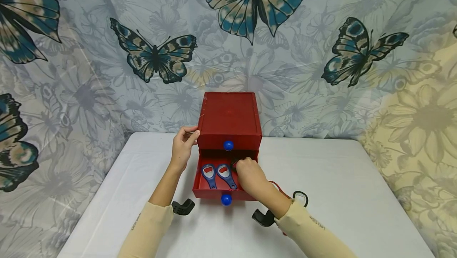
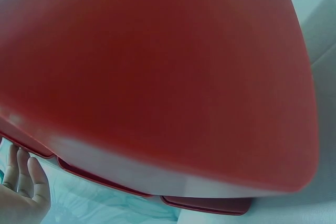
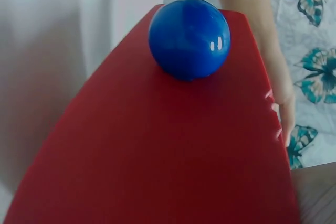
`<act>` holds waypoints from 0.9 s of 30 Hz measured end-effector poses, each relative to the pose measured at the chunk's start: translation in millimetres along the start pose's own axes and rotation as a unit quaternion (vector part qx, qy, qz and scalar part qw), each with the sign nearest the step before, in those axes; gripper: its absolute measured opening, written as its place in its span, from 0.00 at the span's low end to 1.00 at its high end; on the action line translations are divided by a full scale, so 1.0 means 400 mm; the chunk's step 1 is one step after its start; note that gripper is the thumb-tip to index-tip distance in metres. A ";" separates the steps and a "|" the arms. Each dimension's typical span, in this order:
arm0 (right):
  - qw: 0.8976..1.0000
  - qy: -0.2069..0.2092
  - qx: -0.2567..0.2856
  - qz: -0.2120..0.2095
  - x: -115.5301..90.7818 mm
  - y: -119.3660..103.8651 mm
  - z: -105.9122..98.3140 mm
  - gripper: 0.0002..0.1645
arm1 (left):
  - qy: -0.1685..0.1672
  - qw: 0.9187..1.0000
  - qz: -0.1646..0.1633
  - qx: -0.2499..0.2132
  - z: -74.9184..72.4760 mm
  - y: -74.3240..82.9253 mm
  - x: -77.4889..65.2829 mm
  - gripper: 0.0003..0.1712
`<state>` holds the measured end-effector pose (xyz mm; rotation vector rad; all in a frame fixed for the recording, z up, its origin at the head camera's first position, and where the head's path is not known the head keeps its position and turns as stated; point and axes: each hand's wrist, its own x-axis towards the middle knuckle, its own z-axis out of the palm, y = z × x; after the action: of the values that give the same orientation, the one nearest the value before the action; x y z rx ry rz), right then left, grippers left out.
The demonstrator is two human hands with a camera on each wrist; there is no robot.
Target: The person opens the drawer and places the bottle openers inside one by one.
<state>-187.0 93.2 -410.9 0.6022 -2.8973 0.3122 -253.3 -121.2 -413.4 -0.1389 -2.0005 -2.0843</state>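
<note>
A red two-drawer cabinet (image 1: 230, 113) stands on the white table. Its lower drawer (image 1: 207, 193) is pulled out. Inside lie two blue, paddle-shaped things (image 1: 209, 175) with red and white heads, side by side. My right hand (image 1: 251, 174) reaches into the drawer's right part, fingers curled down on a small dark thing (image 1: 233, 164), mostly hidden by the hand. With fairly straight fingers, my left hand (image 1: 183, 147) touches the cabinet's left side near its front corner. The left wrist view also shows fingers (image 2: 37, 177) at the red edge. A blue knob (image 3: 189, 39) fills the upper right wrist view.
The upper drawer, with its own blue knob (image 1: 228, 145), is closed. A red cord (image 1: 279, 188) and a black loop (image 1: 301, 197) lie by the right forearm. Black camera mounts (image 1: 263, 217) hang at both wrists. Butterfly-patterned cloth (image 1: 292, 111) hangs behind the table (image 1: 321, 171).
</note>
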 end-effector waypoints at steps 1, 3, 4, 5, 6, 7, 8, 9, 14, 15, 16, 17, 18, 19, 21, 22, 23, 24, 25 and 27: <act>1.000 -0.007 0.007 0.003 -0.001 0.000 0.001 0.06 | -0.001 1.000 -0.001 -0.001 0.000 0.000 0.000 0.15; 0.999 -0.023 0.022 0.013 -0.002 0.000 0.004 0.05 | -0.002 1.000 -0.003 -0.001 -0.001 0.001 -0.001 0.15; 0.999 -0.030 0.027 0.017 -0.002 0.001 0.005 0.04 | -0.002 1.000 -0.005 -0.002 -0.001 0.002 -0.002 0.15; 0.999 -0.032 0.028 0.018 -0.002 0.001 0.005 0.03 | -0.003 1.000 -0.005 -0.002 -0.001 0.002 -0.002 0.15; 0.999 -0.034 0.030 0.020 -0.002 0.002 0.006 0.03 | -0.003 1.000 -0.006 -0.003 -0.001 0.002 -0.002 0.15; 0.999 -0.035 0.032 0.022 -0.002 0.003 0.006 0.03 | -0.003 1.000 -0.006 -0.003 -0.001 0.002 -0.002 0.15; 0.999 -0.035 0.033 0.023 -0.002 0.003 0.006 0.04 | -0.003 1.000 -0.006 -0.004 -0.001 0.002 -0.002 0.15; 0.999 -0.033 0.033 0.023 -0.003 0.004 0.006 0.03 | -0.003 1.000 -0.005 -0.004 -0.001 0.002 -0.002 0.15; 0.999 -0.014 0.038 0.013 -0.006 0.005 0.003 0.07 | -0.002 1.000 0.000 -0.009 -0.002 0.002 -0.002 0.15; 0.999 -0.010 0.042 0.012 -0.006 0.006 0.001 0.07 | -0.002 1.000 0.001 -0.010 -0.002 0.001 -0.001 0.15; 0.999 -0.009 0.049 0.013 -0.007 0.006 -0.001 0.07 | -0.002 1.000 0.002 -0.011 -0.002 0.001 -0.001 0.15; 0.998 -0.009 0.058 0.017 -0.008 0.005 -0.005 0.07 | -0.002 1.000 0.003 -0.011 -0.002 0.001 0.000 0.15; 0.997 -0.010 0.069 0.021 -0.010 0.004 -0.009 0.08 | -0.002 1.000 0.004 -0.012 -0.001 0.001 0.000 0.15; 0.996 -0.010 0.080 0.024 -0.012 0.004 -0.012 0.09 | -0.002 1.000 0.005 -0.012 -0.001 0.001 0.000 0.15; 0.995 -0.013 0.098 0.032 -0.017 0.003 -0.019 0.13 | -0.003 1.000 0.003 -0.012 -0.001 0.000 -0.001 0.15; 0.994 -0.013 0.107 0.035 -0.020 0.002 -0.023 0.14 | -0.003 1.000 0.002 -0.012 0.000 0.000 -0.001 0.15; 0.993 -0.011 0.113 0.034 -0.023 0.002 -0.027 0.14 | -0.003 1.000 0.001 -0.012 0.000 0.000 -0.001 0.15; 0.992 -0.010 0.119 0.032 -0.026 0.002 -0.030 0.14 | -0.003 1.000 0.000 -0.012 0.000 0.000 -0.001 0.15; 0.992 -0.007 0.126 0.029 -0.029 0.003 -0.034 0.13 | -0.002 1.000 0.000 -0.012 0.001 0.000 -0.001 0.15; 0.990 -0.001 0.141 0.021 -0.035 0.004 -0.040 0.12 | -0.002 1.000 0.001 -0.011 0.001 0.000 -0.001 0.15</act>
<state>-173.0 103.6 -398.4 0.5819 -2.8912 0.7378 -252.9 -120.8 -413.4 -0.1491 -1.9796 -2.1077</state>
